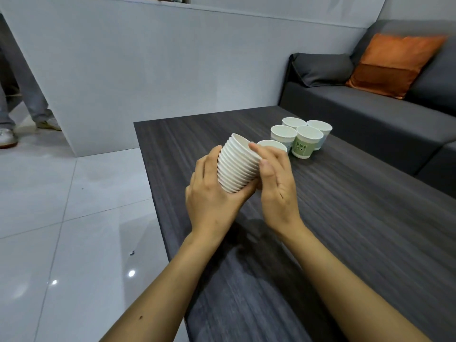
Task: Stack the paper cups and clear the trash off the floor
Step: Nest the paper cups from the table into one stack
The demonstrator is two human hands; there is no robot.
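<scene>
**Paper stack in both hands, five loose cups left**

Head view, the only view. The white nested stack of cups (238,166) is held off the dark wood-grain table (345,218). It is tilted, with the open mouth pointing up and away from me. My left hand (212,193) cradles it from below and from the left, fingers curled round the base end. My right hand (276,178) closes on the other side, thumb pressed to the ribbed rims and fingertips (254,147) on the top rim. Both hands have hold of the stack and nothing else.

Just behind the right hand, five loose cups (283,135) stand upright in a tight cluster on the table. The nearest is partly hidden by my fingers. One is a green cup (306,144) with a cartoon print. A grey sofa (370,114) with an orange cushion (394,62) runs along the far side.

On the pale tiled floor (74,218), near the table's left edge, lies a small dark scrap (132,253), too small to tell what it is. Someone's legs (14,99) show at far left.

Step, as I judge it: stacking, partway through, and the stack looks seated. The next move calls for freeing the right hand and picking up the nearest loose cup. Then I drop it in mouth-up, with the stack held closer to upright so the rims nest. Floor trash is not yet touched and comes after the cups.
</scene>
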